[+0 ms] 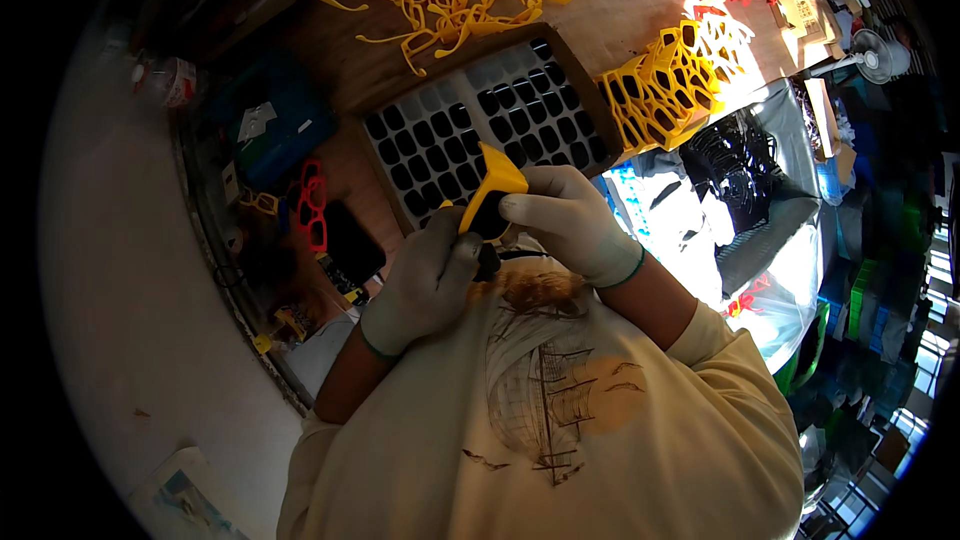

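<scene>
Above the dark lens tray [455, 130], gloved left hand [428, 280] and right hand [570, 220] both pinch a yellow-and-black tool [492, 198].

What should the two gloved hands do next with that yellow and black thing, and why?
Probably lower the yellow and black piece toward the dark tray just past it. Both the left hand and the right hand pinch the piece close to the chest, right at the tray's near edge. The tray's many small pockets look dark, some paler, so one may be free, though I cannot tell which.
</scene>
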The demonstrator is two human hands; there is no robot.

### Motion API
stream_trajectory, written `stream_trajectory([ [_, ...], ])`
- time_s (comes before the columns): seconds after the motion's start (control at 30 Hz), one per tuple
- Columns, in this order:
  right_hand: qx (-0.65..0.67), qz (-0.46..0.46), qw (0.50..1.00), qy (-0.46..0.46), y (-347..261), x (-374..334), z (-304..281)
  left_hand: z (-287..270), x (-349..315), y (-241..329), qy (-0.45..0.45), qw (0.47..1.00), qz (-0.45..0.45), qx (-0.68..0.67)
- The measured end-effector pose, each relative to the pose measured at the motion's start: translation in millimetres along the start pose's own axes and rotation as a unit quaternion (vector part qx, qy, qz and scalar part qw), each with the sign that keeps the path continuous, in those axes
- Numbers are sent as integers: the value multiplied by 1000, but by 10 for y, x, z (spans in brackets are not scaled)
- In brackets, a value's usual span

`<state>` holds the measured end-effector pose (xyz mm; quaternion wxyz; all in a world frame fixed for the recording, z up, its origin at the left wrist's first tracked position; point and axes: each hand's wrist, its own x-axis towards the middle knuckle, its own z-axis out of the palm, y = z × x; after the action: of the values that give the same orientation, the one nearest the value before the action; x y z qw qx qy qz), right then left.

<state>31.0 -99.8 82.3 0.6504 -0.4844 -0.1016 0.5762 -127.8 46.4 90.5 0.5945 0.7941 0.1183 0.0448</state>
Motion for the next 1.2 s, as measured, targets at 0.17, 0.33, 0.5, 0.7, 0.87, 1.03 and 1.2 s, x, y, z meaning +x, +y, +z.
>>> stream_trajectory([
  [0.17, 2, 9, 1000, -13, 3, -34, 64, -1, -90, -60, 9, 1000, 8, -6],
  [0.33, -56, 14, 998, 20, -17, -72, 146, 41, -140, -93, 10, 999, -18, -44],
  [0.5, 8, 5, 999, 32, 39, -90, 187, -24, -137, 33, 2, 1000, 1, 16],
  [0.7, -23, -7, 1000, 19, 63, -136, 180, -82, -163, 11, -10, 1000, 27, 1],
  [0.87, -130, -40, 991, 12, -46, -206, 283, -104, -200, 59, 2, 997, -5, -78],
  [1.03, -180, -45, 982, 36, 2, -170, 354, -70, -246, 41, 23, 998, -36, -44],
  [1.2, -172, -36, 983, 47, 46, -150, 416, -104, -273, 42, 29, 999, -36, -25],
])
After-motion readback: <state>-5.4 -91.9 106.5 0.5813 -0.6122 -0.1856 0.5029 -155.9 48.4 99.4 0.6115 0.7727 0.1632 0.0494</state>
